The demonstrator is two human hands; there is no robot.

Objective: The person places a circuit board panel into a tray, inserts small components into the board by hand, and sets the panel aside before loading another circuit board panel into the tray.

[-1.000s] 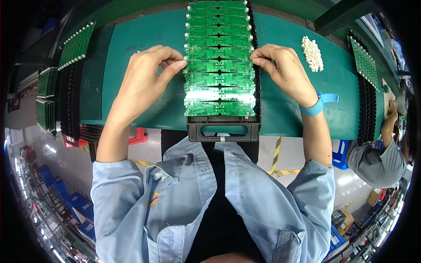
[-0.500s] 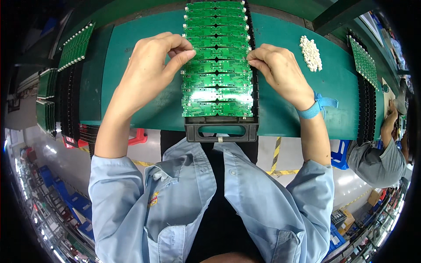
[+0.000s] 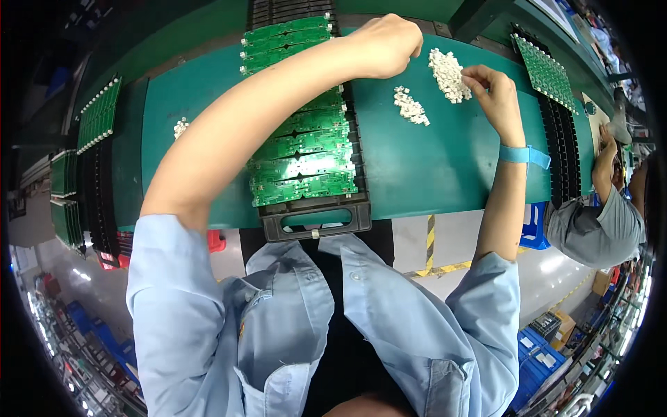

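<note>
Green circuit boards (image 3: 299, 163) lie in a column on a black rack (image 3: 361, 217) in front of me, with small white connectors along their edges. My left hand (image 3: 390, 47) reaches across them to the right, its fingers curled and mostly hidden under the hand. To the right of the rack are a small heap of white connectors (image 3: 410, 107) and a larger pile (image 3: 449, 75). At the right edge of the larger pile, my right hand (image 3: 496, 99) holds thumb and forefinger close together; anything between them is too small to make out. My left forearm covers the middle boards.
A few white connectors (image 3: 180, 127) lie on the green mat (image 3: 403, 174), left of my forearm. Upright boards (image 3: 101, 115) and black racks stand at the left; another board (image 3: 545, 66) tops a rack (image 3: 561, 153) at the right. A co-worker's arm (image 3: 603, 163) shows at the far right.
Both hands have left the boards' sides. My left hand has swung right across the rack, and my right hand has moved right to the white pile. The view has shifted too.
</note>
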